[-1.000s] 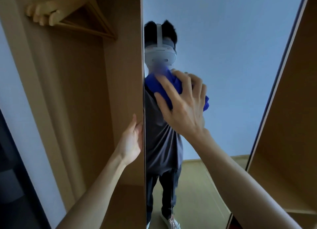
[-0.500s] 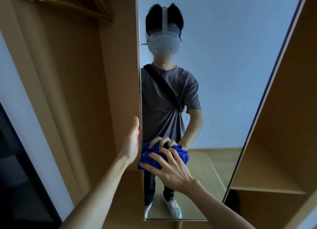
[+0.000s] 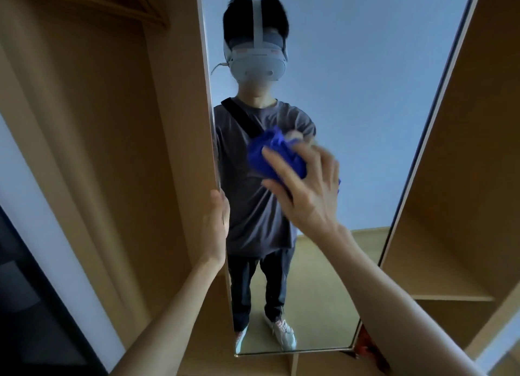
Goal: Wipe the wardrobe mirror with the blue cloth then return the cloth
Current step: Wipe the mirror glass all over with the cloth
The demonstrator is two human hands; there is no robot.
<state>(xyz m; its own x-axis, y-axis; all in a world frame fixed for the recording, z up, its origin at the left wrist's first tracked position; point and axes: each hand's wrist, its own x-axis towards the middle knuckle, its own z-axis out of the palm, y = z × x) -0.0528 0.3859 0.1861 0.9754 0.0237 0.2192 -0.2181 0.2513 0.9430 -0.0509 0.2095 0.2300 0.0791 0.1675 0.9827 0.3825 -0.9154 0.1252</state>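
Wardrobe [image 3: 98, 150] panels flank the mirror [image 3: 365, 108], with a shelf [image 3: 450, 297] to its right. At the mirror's middle the right hand [image 3: 306, 190], fingers spread and curled over the bunched blue cloth [image 3: 270, 156], presses it to the glass. The left hand [image 3: 216, 229] holds the mirror's left edge; I cannot tell how its fingers lie.

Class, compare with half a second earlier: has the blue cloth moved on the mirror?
Yes. The cloth has gone up the mirror and away from its left edge: it was level with the left hand there, now above it.
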